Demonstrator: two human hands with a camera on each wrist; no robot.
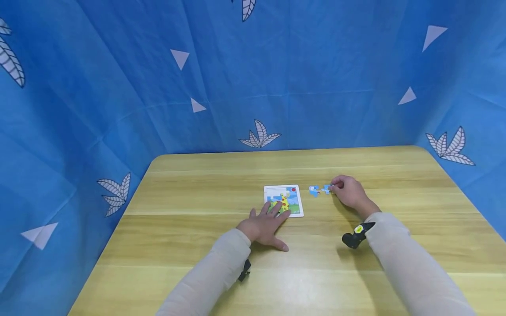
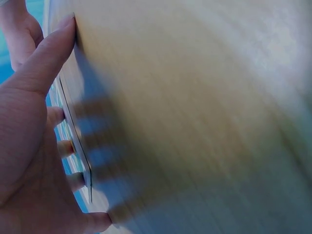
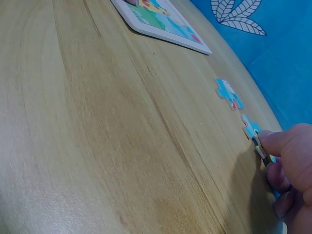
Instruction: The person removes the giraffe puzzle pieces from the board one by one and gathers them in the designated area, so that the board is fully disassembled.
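Note:
A white-framed jigsaw puzzle (image 1: 294,202) with a giraffe picture lies on the table. My left hand (image 1: 265,226) has its fingers spread, the fingertips over the puzzle's near edge and the thumb out to the right; in the left wrist view the thumb (image 2: 48,53) reaches toward the tabletop. To the right, my right hand (image 1: 349,191) pinches a puzzle piece (image 3: 262,151) between thumb and fingers, tilted on its edge. Right beside it lies a blue piece (image 3: 248,125). Another blue piece (image 3: 229,94) lies between that one and the puzzle frame.
The wooden table (image 1: 189,245) ends at a blue curtain (image 1: 316,66) with white leaves and triangles, hanging behind and at both sides. A black wrist device (image 1: 356,237) sits by the right sleeve, and another (image 1: 245,270) is under the left sleeve.

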